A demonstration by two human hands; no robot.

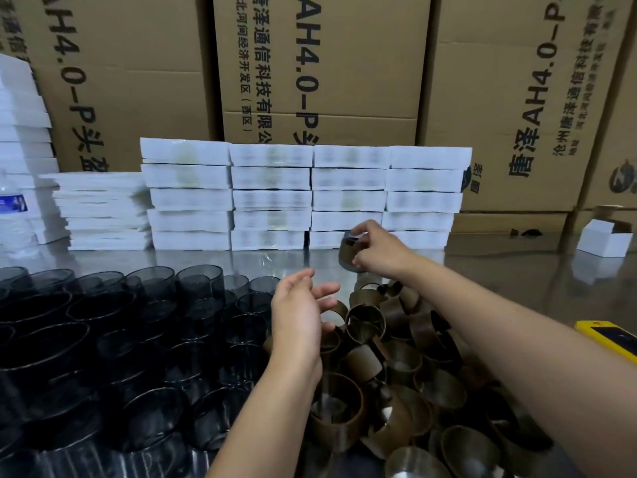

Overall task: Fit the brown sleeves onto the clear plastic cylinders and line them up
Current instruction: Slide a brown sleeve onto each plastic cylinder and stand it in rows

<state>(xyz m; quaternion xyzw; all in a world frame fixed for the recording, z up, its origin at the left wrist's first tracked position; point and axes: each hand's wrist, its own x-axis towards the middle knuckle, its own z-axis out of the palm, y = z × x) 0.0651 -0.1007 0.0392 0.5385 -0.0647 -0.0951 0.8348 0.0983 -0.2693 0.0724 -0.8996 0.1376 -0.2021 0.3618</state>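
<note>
My right hand (375, 248) grips a sleeved cylinder (346, 253), brown band around clear plastic, low over the steel table near the stacked white boxes. My left hand (303, 305) hovers with relaxed fingers, holding nothing, above the near edge of a pile of loose brown sleeves (396, 367). That pile fills the lower middle and right. Several bare dark-tinted clear cylinders (138, 322) stand packed together on the left half of the table.
Stacked white boxes (303, 198) form a wall at the back, with large cardboard cartons (320, 63) behind. A water bottle (13, 215) stands far left. One small white box (605, 238) sits at the right. A yellow device (610, 336) lies at the right edge.
</note>
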